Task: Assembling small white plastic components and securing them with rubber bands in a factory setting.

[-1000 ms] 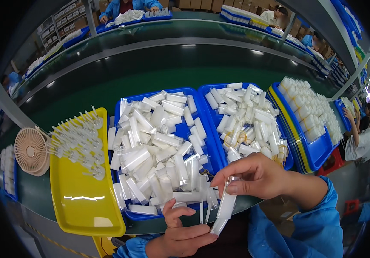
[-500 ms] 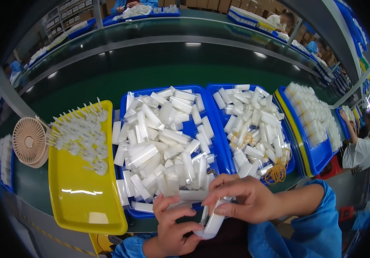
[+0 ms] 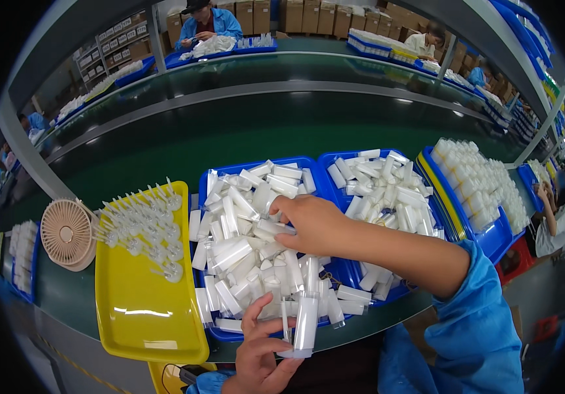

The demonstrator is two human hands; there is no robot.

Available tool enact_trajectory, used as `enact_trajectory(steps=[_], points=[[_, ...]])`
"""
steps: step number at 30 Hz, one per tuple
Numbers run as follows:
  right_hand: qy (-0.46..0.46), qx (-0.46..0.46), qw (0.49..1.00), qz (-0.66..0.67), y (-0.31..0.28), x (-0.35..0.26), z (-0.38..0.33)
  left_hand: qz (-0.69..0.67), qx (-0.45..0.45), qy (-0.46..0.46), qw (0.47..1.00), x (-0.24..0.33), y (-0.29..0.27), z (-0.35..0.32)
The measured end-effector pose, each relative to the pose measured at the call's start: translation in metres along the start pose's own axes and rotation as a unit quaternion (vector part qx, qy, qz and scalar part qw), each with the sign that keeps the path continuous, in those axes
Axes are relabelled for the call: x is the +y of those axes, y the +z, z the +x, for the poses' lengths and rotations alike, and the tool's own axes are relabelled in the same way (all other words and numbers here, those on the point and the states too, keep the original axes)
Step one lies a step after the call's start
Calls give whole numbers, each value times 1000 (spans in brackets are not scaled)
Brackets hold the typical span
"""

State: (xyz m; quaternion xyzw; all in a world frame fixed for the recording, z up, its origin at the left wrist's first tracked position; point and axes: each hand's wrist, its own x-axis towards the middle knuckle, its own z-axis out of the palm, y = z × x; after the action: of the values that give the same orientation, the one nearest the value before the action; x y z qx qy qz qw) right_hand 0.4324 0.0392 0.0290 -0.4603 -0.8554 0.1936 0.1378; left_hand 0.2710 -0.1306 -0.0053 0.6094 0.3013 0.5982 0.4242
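My left hand holds a white rectangular piece in a clear sleeve upright, low in front of the blue tray. Beside it, a thin clear strip stands within the same fingers. Stretched across the trays, my right hand is over the heap in the left blue tray. Its finger and thumb are bent around one of the white sleeved pieces, partly hidden by the hand. Several similar white pieces fill this tray, lying at all angles.
At left, a yellow tray carries clear stemmed parts, next to a beige fan. A second blue tray of white pieces adjoins on the right. Beyond it, stacked trays hold bundled white pieces. Co-workers sit across the line.
My right hand has left the piece at my left hand and moved up and away into the left blue tray. My left hand still holds its piece. The view has tilted upward.
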Motion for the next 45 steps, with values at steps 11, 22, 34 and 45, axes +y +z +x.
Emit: enact_trajectory(steps=[11,22,34,45], points=[[39,64,946,317,-16,13,-42,135,-13,103,985,7,2,7],[209,-75,660,717,-23,-12,-91,171,-39,85,981,-6,14,1],[184,-68,763,616,-31,-20,-92,186,-43,85,978,-8,11,-3],[70,-90,879,462,-42,-37,-113,217,-103,165,957,-23,0,-10]])
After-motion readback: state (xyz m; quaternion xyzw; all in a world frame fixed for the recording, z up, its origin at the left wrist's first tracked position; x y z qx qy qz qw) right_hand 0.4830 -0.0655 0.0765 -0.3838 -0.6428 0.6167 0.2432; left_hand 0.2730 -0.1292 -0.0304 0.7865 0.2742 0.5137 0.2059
